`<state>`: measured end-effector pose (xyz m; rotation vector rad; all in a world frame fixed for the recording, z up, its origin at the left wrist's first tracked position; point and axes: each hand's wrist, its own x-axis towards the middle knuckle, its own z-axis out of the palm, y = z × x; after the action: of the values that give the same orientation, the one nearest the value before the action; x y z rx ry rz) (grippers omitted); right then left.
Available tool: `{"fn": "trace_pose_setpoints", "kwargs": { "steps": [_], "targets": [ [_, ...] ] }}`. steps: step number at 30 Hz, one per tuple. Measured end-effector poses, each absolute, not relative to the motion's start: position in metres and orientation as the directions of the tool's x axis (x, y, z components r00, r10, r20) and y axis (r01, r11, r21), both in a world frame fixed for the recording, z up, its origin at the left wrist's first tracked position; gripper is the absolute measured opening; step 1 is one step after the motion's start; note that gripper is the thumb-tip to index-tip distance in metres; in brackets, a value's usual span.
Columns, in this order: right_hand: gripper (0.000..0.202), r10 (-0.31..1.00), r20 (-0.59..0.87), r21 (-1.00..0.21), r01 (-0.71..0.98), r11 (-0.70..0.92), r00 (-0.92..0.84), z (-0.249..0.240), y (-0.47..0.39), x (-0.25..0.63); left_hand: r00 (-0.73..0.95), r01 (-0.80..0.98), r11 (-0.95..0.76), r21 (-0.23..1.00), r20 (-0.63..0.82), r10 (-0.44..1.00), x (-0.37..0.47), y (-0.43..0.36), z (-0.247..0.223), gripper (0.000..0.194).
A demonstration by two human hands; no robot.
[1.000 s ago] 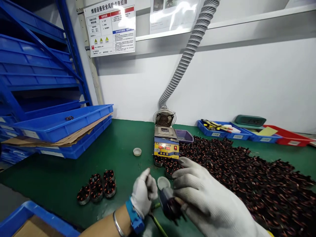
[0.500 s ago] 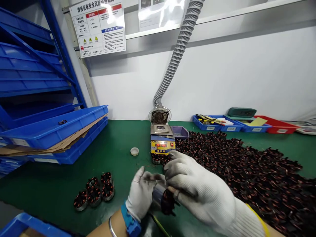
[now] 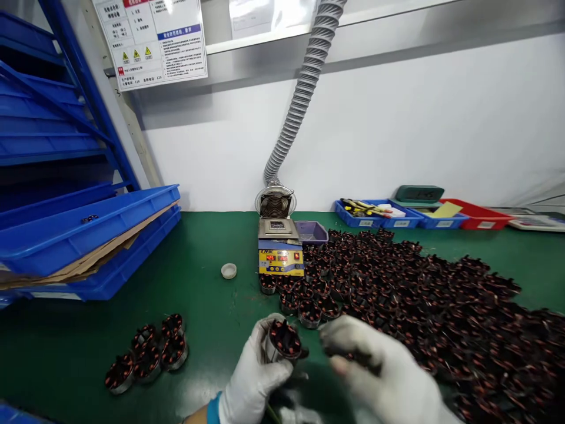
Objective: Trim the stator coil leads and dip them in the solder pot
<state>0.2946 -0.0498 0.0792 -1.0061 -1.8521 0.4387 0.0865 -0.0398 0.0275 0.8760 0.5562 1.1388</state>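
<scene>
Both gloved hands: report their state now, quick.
Left hand: closed around a copper-wound part.
Right hand: blurred, partly curled; whether it holds anything cannot be told.

Straight ahead of your left hand (image 3: 260,371), the yellow box (image 3: 281,270) reads "425" in red. Farther up-left, the wall sign (image 3: 185,56) shows three warning triangles (image 3: 136,55) — plus 119 and 120. Bin labels (image 3: 365,223) beyond your right hand (image 3: 382,365) — too small.
</scene>
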Motion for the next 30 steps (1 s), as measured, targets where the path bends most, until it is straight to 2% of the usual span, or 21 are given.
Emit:
{"fn": "trace_pose_setpoints", "kwargs": {
  "steps": [3, 4, 7, 9, 11, 14, 16, 18, 19, 21, 23, 24, 26, 28, 30],
  "targets": [
    [0.063, 0.86, 0.484, -0.571, 0.685, 0.452, -0.164, 0.041, -0.063, 0.266, 0.221, -0.474, -0.002, 0.88, 0.122, 0.968, 0.093, -0.046, -0.002, 0.067],
    [0.071, 0.879, 0.465, -0.579, 0.714, 0.393, -0.107, 0.029, -0.066, 0.255, 0.214, -0.419, -0.015, 0.908, 0.115, 0.97, 0.094, -0.049, -0.011, 0.073],
    [0.073, 0.893, 0.449, -0.66, 0.677, 0.326, 0.007, 0.006, -0.067, 0.236, 0.193, -0.191, -0.056, 0.98, 0.093, 0.977, 0.096, -0.059, -0.026, 0.08],
    [0.071, 0.895, 0.445, -0.707, 0.624, 0.334, 0.025, 0.0, -0.064, 0.236, 0.182, -0.052, -0.14, 0.989, 0.148, 0.972, 0.093, -0.06, -0.025, 0.068],
    [0.069, 0.908, 0.418, -0.745, 0.568, 0.349, -0.009, -0.002, -0.061, 0.241, 0.205, 0.05, -0.29, 0.956, 0.274, 0.939, 0.087, -0.053, -0.016, 0.052],
    [0.066, 0.92, 0.377, -0.773, 0.513, 0.375, -0.104, 0.001, -0.059, 0.251, 0.231, 0.169, -0.516, 0.84, 0.475, 0.849, 0.073, -0.036, 0.005, 0.035],
    [0.064, 0.917, 0.362, -0.742, 0.543, 0.393, -0.169, 0.005, -0.059, 0.256, 0.163, 0.277, -0.59, 0.758, 0.569, 0.806, 0.064, -0.028, 0.023, 0.031],
    [0.066, 0.886, 0.39, -0.658, 0.597, 0.459, -0.252, 0.008, -0.059, 0.259, 0.203, 0.401, -0.696, 0.595, 0.683, 0.701, 0.059, -0.026, 0.044, 0.035],
    [0.068, 0.854, 0.428, -0.601, 0.613, 0.512, -0.294, 0.01, -0.058, 0.26, 0.308, 0.443, -0.763, 0.47, 0.72, 0.622, 0.058, -0.027, 0.055, 0.039],
    [0.067, 0.781, 0.512, -0.498, 0.617, 0.609, -0.358, 0.014, -0.056, 0.262, 0.586, 0.458, -0.859, 0.228, 0.65, 0.484, 0.06, -0.03, 0.072, 0.04],
    [0.066, 0.741, 0.559, -0.441, 0.624, 0.645, -0.371, 0.018, -0.053, 0.264, 0.684, 0.516, -0.845, 0.14, 0.527, 0.504, 0.063, -0.032, 0.08, 0.03],
    [0.066, 0.739, 0.558, -0.429, 0.632, 0.646, -0.376, 0.019, -0.052, 0.266, 0.674, 0.566, -0.811, 0.15, 0.483, 0.559, 0.065, -0.032, 0.079, 0.027],
    [0.068, 0.752, 0.541, -0.417, 0.657, 0.628, -0.376, 0.023, -0.051, 0.272, 0.599, 0.651, -0.717, 0.249, 0.411, 0.687, 0.063, -0.034, 0.074, 0.028],
    [0.067, 0.764, 0.533, -0.411, 0.679, 0.609, -0.363, 0.025, -0.051, 0.278, 0.604, 0.625, -0.649, 0.433, 0.259, 0.754, 0.055, -0.036, 0.07, 0.025],
    [0.067, 0.778, 0.525, -0.414, 0.695, 0.588, -0.345, 0.026, -0.051, 0.283, 0.642, 0.545, -0.532, 0.648, 0.086, 0.762, 0.045, -0.038, 0.071, 0.021]
  ]
}}
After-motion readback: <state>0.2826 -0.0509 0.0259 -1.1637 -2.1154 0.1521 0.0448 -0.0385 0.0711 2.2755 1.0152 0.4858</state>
